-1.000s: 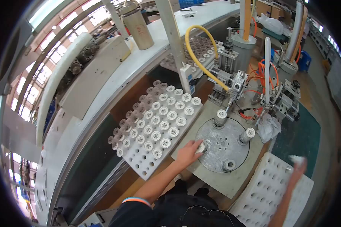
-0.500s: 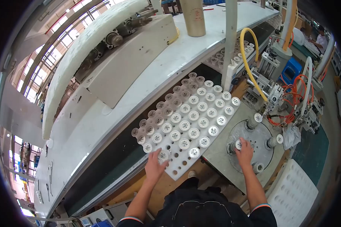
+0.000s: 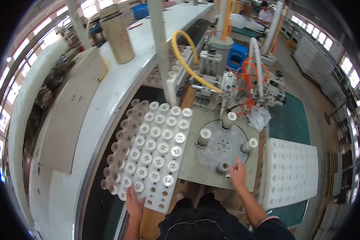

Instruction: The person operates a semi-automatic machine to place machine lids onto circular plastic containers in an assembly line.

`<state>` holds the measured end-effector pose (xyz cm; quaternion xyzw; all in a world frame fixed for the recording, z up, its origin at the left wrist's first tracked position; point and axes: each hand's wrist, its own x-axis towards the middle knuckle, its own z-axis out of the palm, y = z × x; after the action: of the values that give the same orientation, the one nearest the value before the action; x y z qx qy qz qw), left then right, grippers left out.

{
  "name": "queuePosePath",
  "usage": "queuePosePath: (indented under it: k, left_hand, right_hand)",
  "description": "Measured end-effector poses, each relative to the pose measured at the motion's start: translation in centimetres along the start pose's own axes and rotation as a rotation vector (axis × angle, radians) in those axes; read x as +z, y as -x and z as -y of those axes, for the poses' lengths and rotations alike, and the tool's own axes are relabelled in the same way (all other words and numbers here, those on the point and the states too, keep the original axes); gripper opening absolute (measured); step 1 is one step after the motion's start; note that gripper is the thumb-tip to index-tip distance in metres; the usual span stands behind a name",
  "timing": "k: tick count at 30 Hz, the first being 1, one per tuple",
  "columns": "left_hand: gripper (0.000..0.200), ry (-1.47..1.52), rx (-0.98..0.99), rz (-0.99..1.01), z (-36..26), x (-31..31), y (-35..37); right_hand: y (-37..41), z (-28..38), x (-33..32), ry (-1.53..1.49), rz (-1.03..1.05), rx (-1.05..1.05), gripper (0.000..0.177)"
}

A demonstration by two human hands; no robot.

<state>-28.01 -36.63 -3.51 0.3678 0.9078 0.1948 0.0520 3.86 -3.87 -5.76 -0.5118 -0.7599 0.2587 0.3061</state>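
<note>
My left hand (image 3: 135, 204) is at the near left corner of a white perforated tray (image 3: 158, 204), its fingers right beside a round white cup-shaped part with a dotted face (image 3: 139, 186). The thumb stands apart from the fingers. Many similar parts fill the tray in rows, with bare holes at the near end. My right hand (image 3: 239, 176) is over the near edge of a round turntable (image 3: 206, 154), index finger stretched out. Close to its fingers is a holder without a cup (image 3: 223, 168). Three other holders carry cups, among them a cup (image 3: 205, 134) on the left.
Beyond the turntable stands a pneumatic machine (image 3: 236, 86) with orange tubing and a yellow hose (image 3: 180, 48). A second white perforated tray (image 3: 292, 172) lies at the right. Along the left runs a long white bench (image 3: 96, 104) bearing a tall beige cylinder (image 3: 118, 38).
My left hand has let go of the cup, now in the tray. My right hand has left the cup on the turntable's left holder and moved toward the near holder. The view has turned right.
</note>
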Motion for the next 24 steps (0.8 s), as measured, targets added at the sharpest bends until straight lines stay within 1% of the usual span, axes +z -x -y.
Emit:
queuePosePath:
  k: [1, 2, 4, 5, 7, 8, 9, 10, 11, 12, 13, 14, 15, 16, 17, 18, 19, 20, 21, 23, 24]
  left_hand:
    - [0.091, 0.014, -0.038, -0.031, 0.0, 0.1, 0.3]
    - [0.091, 0.020, -0.016, -0.029, -0.2, 0.1, 0.7]
    - [0.092, -0.070, -0.065, 0.027, -0.8, -0.2, 1.0]
    - [0.092, -0.071, -0.045, 0.022, -1.3, -0.5, 1.3]
    - [0.091, -0.168, -0.010, -0.105, -2.8, -0.9, 2.0]
    - [0.091, -0.166, 0.017, -0.103, -3.7, -0.9, 2.1]
    - [0.086, -0.051, 0.034, -0.131, -4.6, -0.7, 2.2]
    - [0.082, 0.064, 0.051, -0.157, -5.6, -0.4, 1.9]
    - [0.082, 0.066, 0.077, -0.155, -6.8, 0.3, 1.3]
    - [0.061, 0.139, 0.197, -0.130, -8.1, 1.0, 0.6]
    - [0.042, 0.212, 0.321, -0.103, -9.7, 1.7, -0.2]
    - [0.034, 0.475, 0.199, 0.049, -13.5, 0.8, -1.1]
    - [0.033, 0.440, 0.226, 0.104, -14.2, 2.7, -1.9]
    - [0.034, 0.471, 0.198, 0.200, -16.2, 3.7, -2.7]
    - [0.034, 0.500, 0.178, 0.303, -18.5, 4.8, -3.7]
    - [0.034, 0.517, 0.250, 0.347, -19.6, 6.7, -4.8]
    - [0.035, 0.499, 0.280, 0.399, -20.2, 9.2, -5.7]
    - [0.035, 0.478, 0.315, 0.451, -21.9, 11.4, -6.7]
    - [0.038, 0.570, 0.392, 0.499, -25.1, 11.4, -7.0]
    - [0.041, 0.562, 0.714, 0.594, -32.8, 10.9, -8.0]
    - [0.072, 0.402, 0.513, 0.673, -33.8, 13.6, -8.2]
  right_hand:
    - [-0.9, 0.4, 0.3, 0.040, 0.000, -0.106, 0.058]
    - [-1.8, 1.7, 0.6, 0.081, 0.012, -0.198, 0.057]
    - [-4.1, 4.3, 1.9, 0.115, 0.036, -0.393, 0.055]
    - [-5.2, 5.1, 3.1, 0.108, 0.049, -0.490, 0.054]
    - [-7.1, 6.5, 5.7, 0.250, 0.208, -0.559, 0.053]
    - [-7.8, 6.1, 7.6, 0.271, 0.214, -0.637, 0.054]
    - [-8.2, 5.4, 9.4, 0.293, 0.222, -0.714, 0.054]
    - [-8.4, 4.9, 10.7, 0.299, 0.202, -0.696, 0.054]
    - [-8.6, 4.5, 11.7, 0.381, 0.284, -0.693, 0.056]
    - [-9.0, 4.7, 12.0, 0.460, 0.365, -0.688, 0.059]
    - [-9.2, 4.8, 11.9, 0.396, 0.399, -0.686, 0.060]
    - [-9.1, 5.4, 10.9, 0.336, 0.430, -0.675, 0.061]
    - [-9.3, 5.9, 10.0, 0.263, 0.495, -0.674, 0.065]
    - [-9.7, 6.0, 9.2, 0.199, 0.547, -0.665, 0.070]
    - [-9.6, 5.7, 8.4, 0.099, 0.414, -0.704, 0.072]
    - [-9.1, 5.2, 7.8, 0.012, 0.279, -0.743, 0.074]
    - [-8.5, 4.5, 7.4, -0.007, 0.201, -0.692, 0.076]
    - [-8.0, 3.9, 6.4, -0.057, 0.116, -0.616, 0.072]
    - [-7.6, 3.5, 4.2, -0.114, 0.057, -0.479, 0.064]
    - [-6.6, 1.3, 0.3, -0.168, -0.033, -0.254, 0.054]
    - [-6.0, 0.3, -1.4, -0.180, -0.169, -0.186, 0.042]
